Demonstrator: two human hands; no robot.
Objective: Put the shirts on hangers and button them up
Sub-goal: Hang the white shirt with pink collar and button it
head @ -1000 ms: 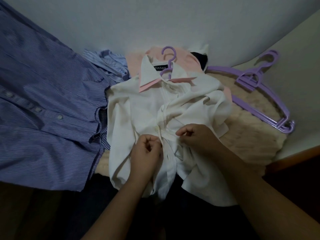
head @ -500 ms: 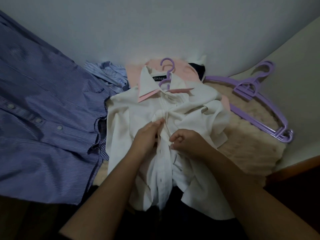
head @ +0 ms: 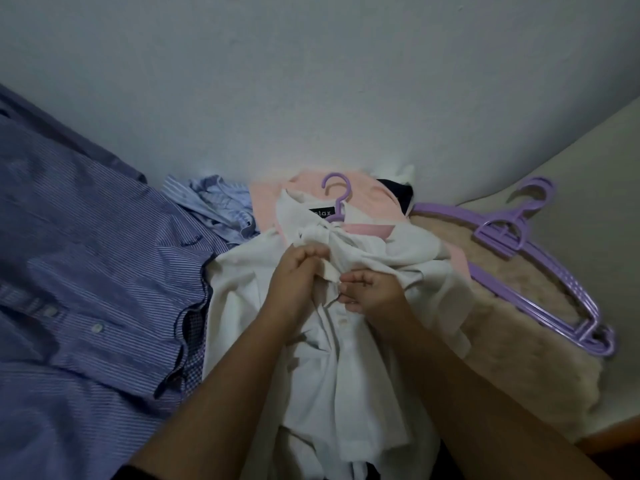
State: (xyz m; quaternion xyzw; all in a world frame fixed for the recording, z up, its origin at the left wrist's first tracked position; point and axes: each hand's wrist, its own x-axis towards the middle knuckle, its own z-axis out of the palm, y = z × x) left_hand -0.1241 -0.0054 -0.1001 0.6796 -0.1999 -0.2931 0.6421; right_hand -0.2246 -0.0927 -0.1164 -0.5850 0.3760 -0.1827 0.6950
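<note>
Head view, steeply down, close over hands [head: 332, 285]

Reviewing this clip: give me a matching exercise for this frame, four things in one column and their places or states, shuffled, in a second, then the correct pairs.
Things:
1. white shirt
2. blue striped shirt
3. spare purple hangers
4. pink garment

Places or states:
A. stacked at the far right on the beige fluffy cover
B. spread flat at the left, buttons showing
C. by the wall, under the white shirt's collar
D. in the middle, front gripped by left hand and right hand, a purple hanger hook at its collar

Pairs: 1-D, 2-B, 3-A, 4-C
</note>
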